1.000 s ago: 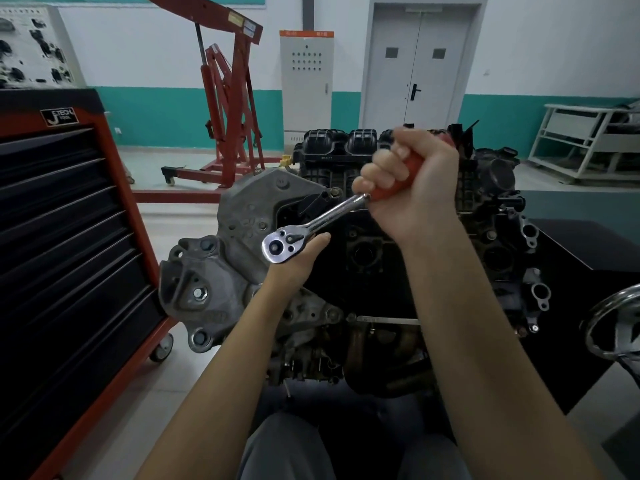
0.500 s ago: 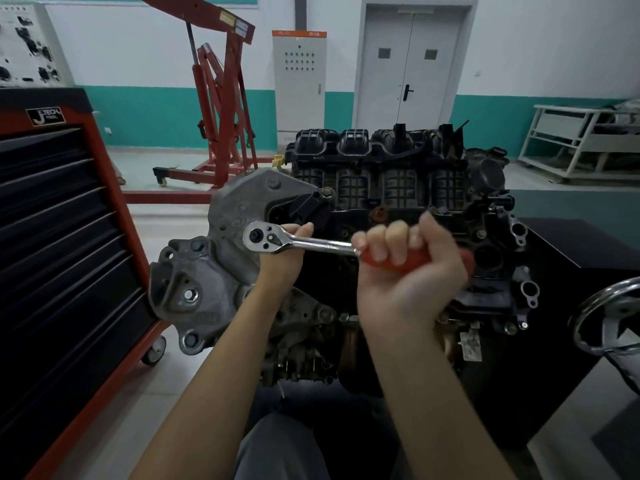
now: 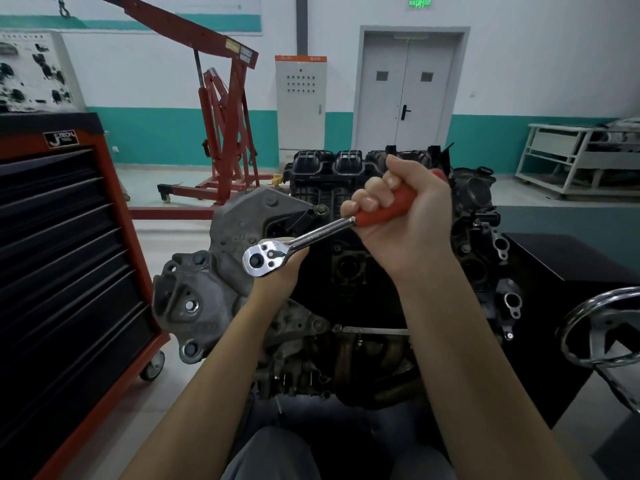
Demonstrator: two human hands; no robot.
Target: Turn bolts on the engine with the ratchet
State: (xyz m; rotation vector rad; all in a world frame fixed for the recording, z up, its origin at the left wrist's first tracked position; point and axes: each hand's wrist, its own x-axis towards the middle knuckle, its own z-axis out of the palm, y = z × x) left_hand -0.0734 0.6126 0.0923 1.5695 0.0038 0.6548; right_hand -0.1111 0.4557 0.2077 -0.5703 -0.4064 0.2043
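**Ratchet slanted across the engine, head low left, handle high right**

My right hand (image 3: 401,216) is wrapped tight round the red handle of the ratchet wrench (image 3: 304,237), fingers curled over the top. The wrench's long axis runs on a slant: its rounded chrome head points down and to my left, the handle rises up and to my right. The shank is polished steel, bright and smooth; the grip is a matte red sleeve. My left hand (image 3: 280,268) sits under and behind the head, cupping it from below; how those fingers lie I cannot tell. The wrench is over the engine (image 3: 346,289), just in front of its rough, grey cast housing, with the ribbed black plastic manifold (image 3: 332,168) behind. A red tool chest (image 3: 69,271) with black drawers stands to my left.
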